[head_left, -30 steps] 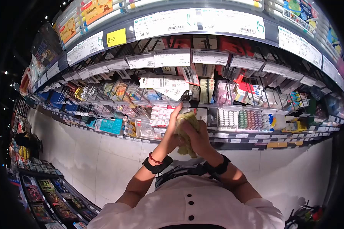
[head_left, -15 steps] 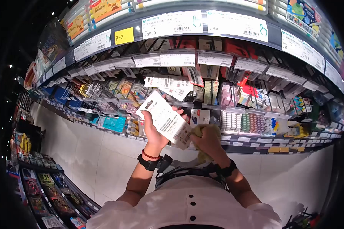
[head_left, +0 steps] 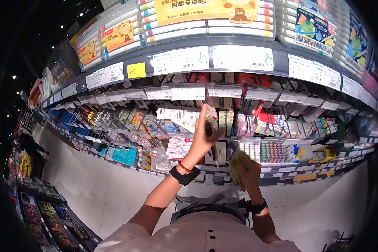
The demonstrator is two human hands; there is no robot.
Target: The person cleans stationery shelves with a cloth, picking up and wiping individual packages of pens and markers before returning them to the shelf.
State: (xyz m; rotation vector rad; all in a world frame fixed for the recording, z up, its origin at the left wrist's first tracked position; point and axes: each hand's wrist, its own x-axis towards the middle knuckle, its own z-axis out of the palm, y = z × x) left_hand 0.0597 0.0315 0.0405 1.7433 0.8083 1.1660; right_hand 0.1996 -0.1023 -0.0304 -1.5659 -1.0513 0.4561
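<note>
My left hand [head_left: 200,145] reaches up to the pegged rows of the shelf. Between its thumb and fingers is a hanging blister pack [head_left: 214,154], now turned nearly edge-on, with something dark showing on it; its contents I cannot make out. White hang-cards [head_left: 177,113] lie across the pegged goods just left of my fingers. Lower and to the right, my right hand [head_left: 250,175] is closed around a crumpled yellow-green cloth [head_left: 238,163], held apart from the shelf front.
A shelf lip with price tags [head_left: 242,58] juts out above my hands, carrying boxed marker sets [head_left: 208,21]. Small tag holders [head_left: 188,92] stick out below it. Trays of small coloured items [head_left: 273,152] sit lower right. Another display [head_left: 50,214] stands at left; a person in dark clothes [head_left: 31,147] is beyond.
My left hand has moved up and forward to the pegs, turning the pack from its printed back to edge-on. My right hand, with the cloth, has parted from the pack, moving right and down.
</note>
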